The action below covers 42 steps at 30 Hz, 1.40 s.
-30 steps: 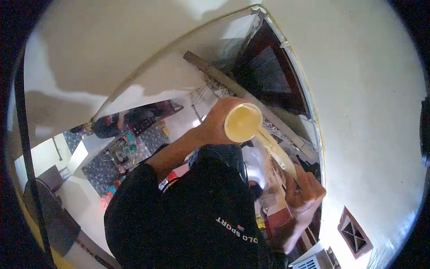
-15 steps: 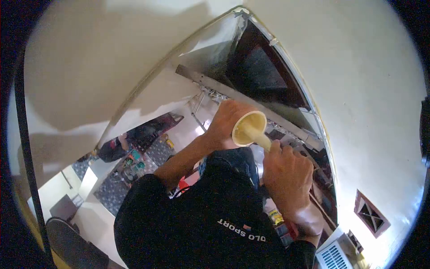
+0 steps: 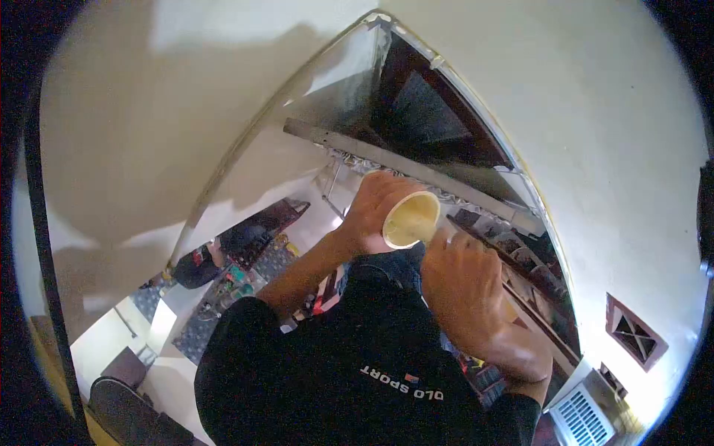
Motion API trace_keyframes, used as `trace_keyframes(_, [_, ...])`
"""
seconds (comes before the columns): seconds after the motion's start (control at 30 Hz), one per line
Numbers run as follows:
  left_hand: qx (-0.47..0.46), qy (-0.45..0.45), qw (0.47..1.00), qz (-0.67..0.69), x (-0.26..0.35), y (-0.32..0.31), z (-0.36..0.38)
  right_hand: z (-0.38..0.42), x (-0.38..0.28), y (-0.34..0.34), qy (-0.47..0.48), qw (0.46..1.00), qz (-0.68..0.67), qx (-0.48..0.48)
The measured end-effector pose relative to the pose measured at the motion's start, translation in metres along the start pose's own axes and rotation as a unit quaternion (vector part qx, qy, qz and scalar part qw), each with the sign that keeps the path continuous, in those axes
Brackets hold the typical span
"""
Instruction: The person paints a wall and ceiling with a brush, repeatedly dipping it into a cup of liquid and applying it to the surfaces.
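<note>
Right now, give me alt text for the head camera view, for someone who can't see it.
A person in a black shirt holds a round cream cup in the left hand, the right hand curled just beside its rim. Pale walls surround them; a patterned floor with clutter lies below at left.

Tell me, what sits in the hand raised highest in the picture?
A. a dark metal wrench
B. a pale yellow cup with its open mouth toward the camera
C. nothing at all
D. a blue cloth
B: the left hand wraps around a pale yellow cup, whose round open mouth faces the camera.
</note>
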<state>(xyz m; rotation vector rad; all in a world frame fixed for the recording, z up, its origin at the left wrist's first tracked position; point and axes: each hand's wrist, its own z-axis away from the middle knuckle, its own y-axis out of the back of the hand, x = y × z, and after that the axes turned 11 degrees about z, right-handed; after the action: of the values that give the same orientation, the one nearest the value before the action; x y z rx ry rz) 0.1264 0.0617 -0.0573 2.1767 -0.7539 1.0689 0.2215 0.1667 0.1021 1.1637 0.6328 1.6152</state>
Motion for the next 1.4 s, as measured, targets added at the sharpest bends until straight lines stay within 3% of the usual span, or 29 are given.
trace_keyframes(0.33, [-0.130,0.017,0.991,0.003,-0.007,-0.021,0.001,0.027,0.004,-0.019,-0.070,0.997,-0.035,0.011])
trace_keyframes(0.4, [-0.218,0.086,0.971,-0.033,-0.012,-0.028,0.005,0.036,0.008,-0.026,-0.049,0.997,-0.060,0.019])
trace_keyframes(0.47, [-0.157,0.055,0.986,-0.023,-0.031,-0.040,0.026,0.045,0.012,-0.036,-0.076,0.995,-0.062,0.026])
trace_keyframes(0.5, [-0.171,0.044,0.984,-0.001,-0.028,-0.051,0.028,0.049,0.012,-0.043,-0.068,0.994,-0.067,0.054])
trace_keyframes(0.57, [-0.014,0.251,0.952,0.175,-0.020,-0.065,0.031,0.061,0.014,-0.060,-0.124,0.988,-0.030,0.087])
trace_keyframes(0.6, [-0.026,0.251,0.950,0.181,-0.023,-0.071,0.033,0.067,0.017,-0.065,-0.129,0.984,-0.060,0.105])
trace_keyframes(0.7, [-0.011,0.215,0.957,0.193,-0.007,-0.078,0.016,0.093,0.023,-0.072,-0.156,0.973,-0.068,0.157])
trace_keyframes(0.77, [-0.099,-0.039,0.992,0.069,0.043,-0.079,-0.035,0.109,0.032,-0.069,-0.159,0.975,-0.066,0.139])
trace_keyframes(0.8, [-0.061,-0.107,0.989,0.082,0.039,-0.088,-0.038,0.116,0.039,-0.060,-0.147,0.982,-0.085,0.085])
trace_keyframes(1.03, [-0.193,-0.110,0.974,0.039,0.059,-0.102,-0.068,0.144,0.052,-0.052,-0.210,0.972,-0.094,0.053])
trace_keyframes(1.17, [-0.213,-0.130,0.966,0.072,0.074,-0.102,-0.068,0.156,0.052,-0.063,-0.208,0.964,-0.133,0.096])
trace_keyframes(1.23, [-0.176,-0.109,0.978,0.034,0.073,-0.099,-0.061,0.155,0.046,-0.064,-0.196,0.961,-0.161,0.110])
trace_keyframes(1.3, [-0.152,-0.124,0.980,0.043,0.069,-0.100,-0.056,0.155,0.045,-0.056,-0.201,0.964,-0.148,0.093])
trace_keyframes(1.37, [-0.199,-0.091,0.975,0.034,0.066,-0.096,-0.056,0.154,0.045,-0.053,-0.182,0.971,-0.140,0.063])
trace_keyframes(1.4, [-0.195,-0.083,0.977,0.023,0.066,-0.096,-0.057,0.156,0.040,-0.055,-0.195,0.970,-0.086,0.114])
